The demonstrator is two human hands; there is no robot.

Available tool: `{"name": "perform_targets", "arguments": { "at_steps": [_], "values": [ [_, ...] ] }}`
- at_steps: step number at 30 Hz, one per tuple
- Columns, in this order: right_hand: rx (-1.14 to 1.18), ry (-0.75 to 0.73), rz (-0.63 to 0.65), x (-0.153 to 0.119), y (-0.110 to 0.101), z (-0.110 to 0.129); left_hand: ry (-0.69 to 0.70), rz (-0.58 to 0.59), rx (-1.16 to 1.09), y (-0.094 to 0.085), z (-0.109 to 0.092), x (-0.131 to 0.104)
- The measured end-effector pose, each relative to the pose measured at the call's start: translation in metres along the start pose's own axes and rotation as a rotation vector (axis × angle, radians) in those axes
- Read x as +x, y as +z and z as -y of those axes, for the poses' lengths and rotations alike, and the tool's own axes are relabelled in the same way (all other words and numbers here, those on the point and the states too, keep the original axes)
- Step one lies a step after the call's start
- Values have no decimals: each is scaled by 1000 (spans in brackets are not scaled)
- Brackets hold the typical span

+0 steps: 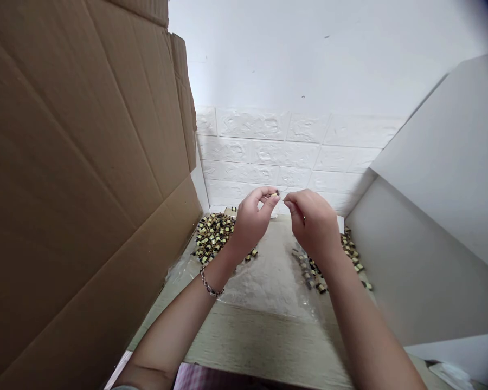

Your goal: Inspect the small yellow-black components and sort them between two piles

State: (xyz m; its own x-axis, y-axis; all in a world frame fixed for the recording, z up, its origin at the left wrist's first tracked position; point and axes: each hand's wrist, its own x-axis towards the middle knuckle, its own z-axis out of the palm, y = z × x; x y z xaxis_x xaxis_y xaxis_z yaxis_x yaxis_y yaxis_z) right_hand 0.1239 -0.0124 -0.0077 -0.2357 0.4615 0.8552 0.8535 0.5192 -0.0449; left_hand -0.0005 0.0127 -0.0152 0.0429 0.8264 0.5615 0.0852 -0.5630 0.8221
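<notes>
My left hand [255, 219] is raised over the work surface, its thumb and fingers pinched on a small yellow-and-black transformer [275, 194]. Close on its right is my right hand [314, 221], thumb and index finger pressed together. A pale thin strand, perhaps a wire, shows between the hands; what the right fingertips grip is too small to make out. Behind my left wrist lies a pile of similar transformers [213, 237] in yellow and black. Another group of transformers [352, 254] lies beyond my right forearm, which partly hides it.
A clear plastic sheet [268, 292] covers part of the pale wooden table [244, 336]. Tall cardboard [85, 162] walls off the left side, and a grey-white panel [423, 260] stands at the right. A white brick-patterned wall [264, 154] closes the back.
</notes>
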Motion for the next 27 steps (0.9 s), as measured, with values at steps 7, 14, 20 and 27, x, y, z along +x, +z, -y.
{"name": "perform_targets", "arguments": {
  "at_steps": [7,14,20,27],
  "values": [
    [11,3,21,-1,-1,1,312,-74,600,-4,-5,-6],
    [-65,-69,57,-2,1,-1,497,-30,877,-4,-4,-10],
    [-134,-85,65,-2,5,-11,561,81,967,-2,-2,-11],
    [-39,-14,-12,-3,16,-14,398,130,860,-2,-4,-8]
  ]
}}
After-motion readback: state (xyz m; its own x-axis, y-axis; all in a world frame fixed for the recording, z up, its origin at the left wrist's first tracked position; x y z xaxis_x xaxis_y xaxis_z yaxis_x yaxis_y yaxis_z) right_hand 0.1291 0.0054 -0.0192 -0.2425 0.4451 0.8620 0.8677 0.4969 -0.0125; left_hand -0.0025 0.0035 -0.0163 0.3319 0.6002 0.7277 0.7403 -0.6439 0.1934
